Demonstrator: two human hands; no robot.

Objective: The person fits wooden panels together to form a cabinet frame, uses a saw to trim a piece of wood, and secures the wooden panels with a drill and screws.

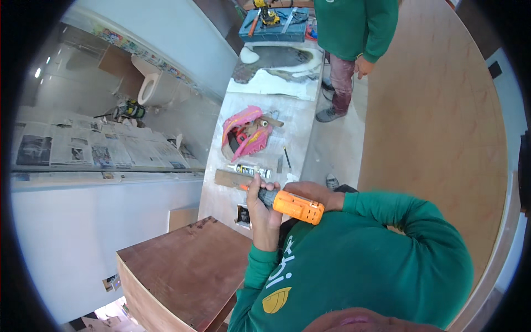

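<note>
Left hand [265, 214] curled round its chuck [268, 196], right hand [318, 192] clasping behind, a worker steadies a rigid, probably hefty orange drill [298, 207] best held by its handle.

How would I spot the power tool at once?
Find the long pale table, then its open pink bag. Lower in the picture, the left hand holds the power tool by its dark front. Unlike the slim tube nearby, its chunky body is orange.

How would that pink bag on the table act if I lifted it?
The pink bag is probably floppy, since its sides slump and crease. It may feel weighty because things sit inside. Something could spill, as its mouth gapes open.
</note>
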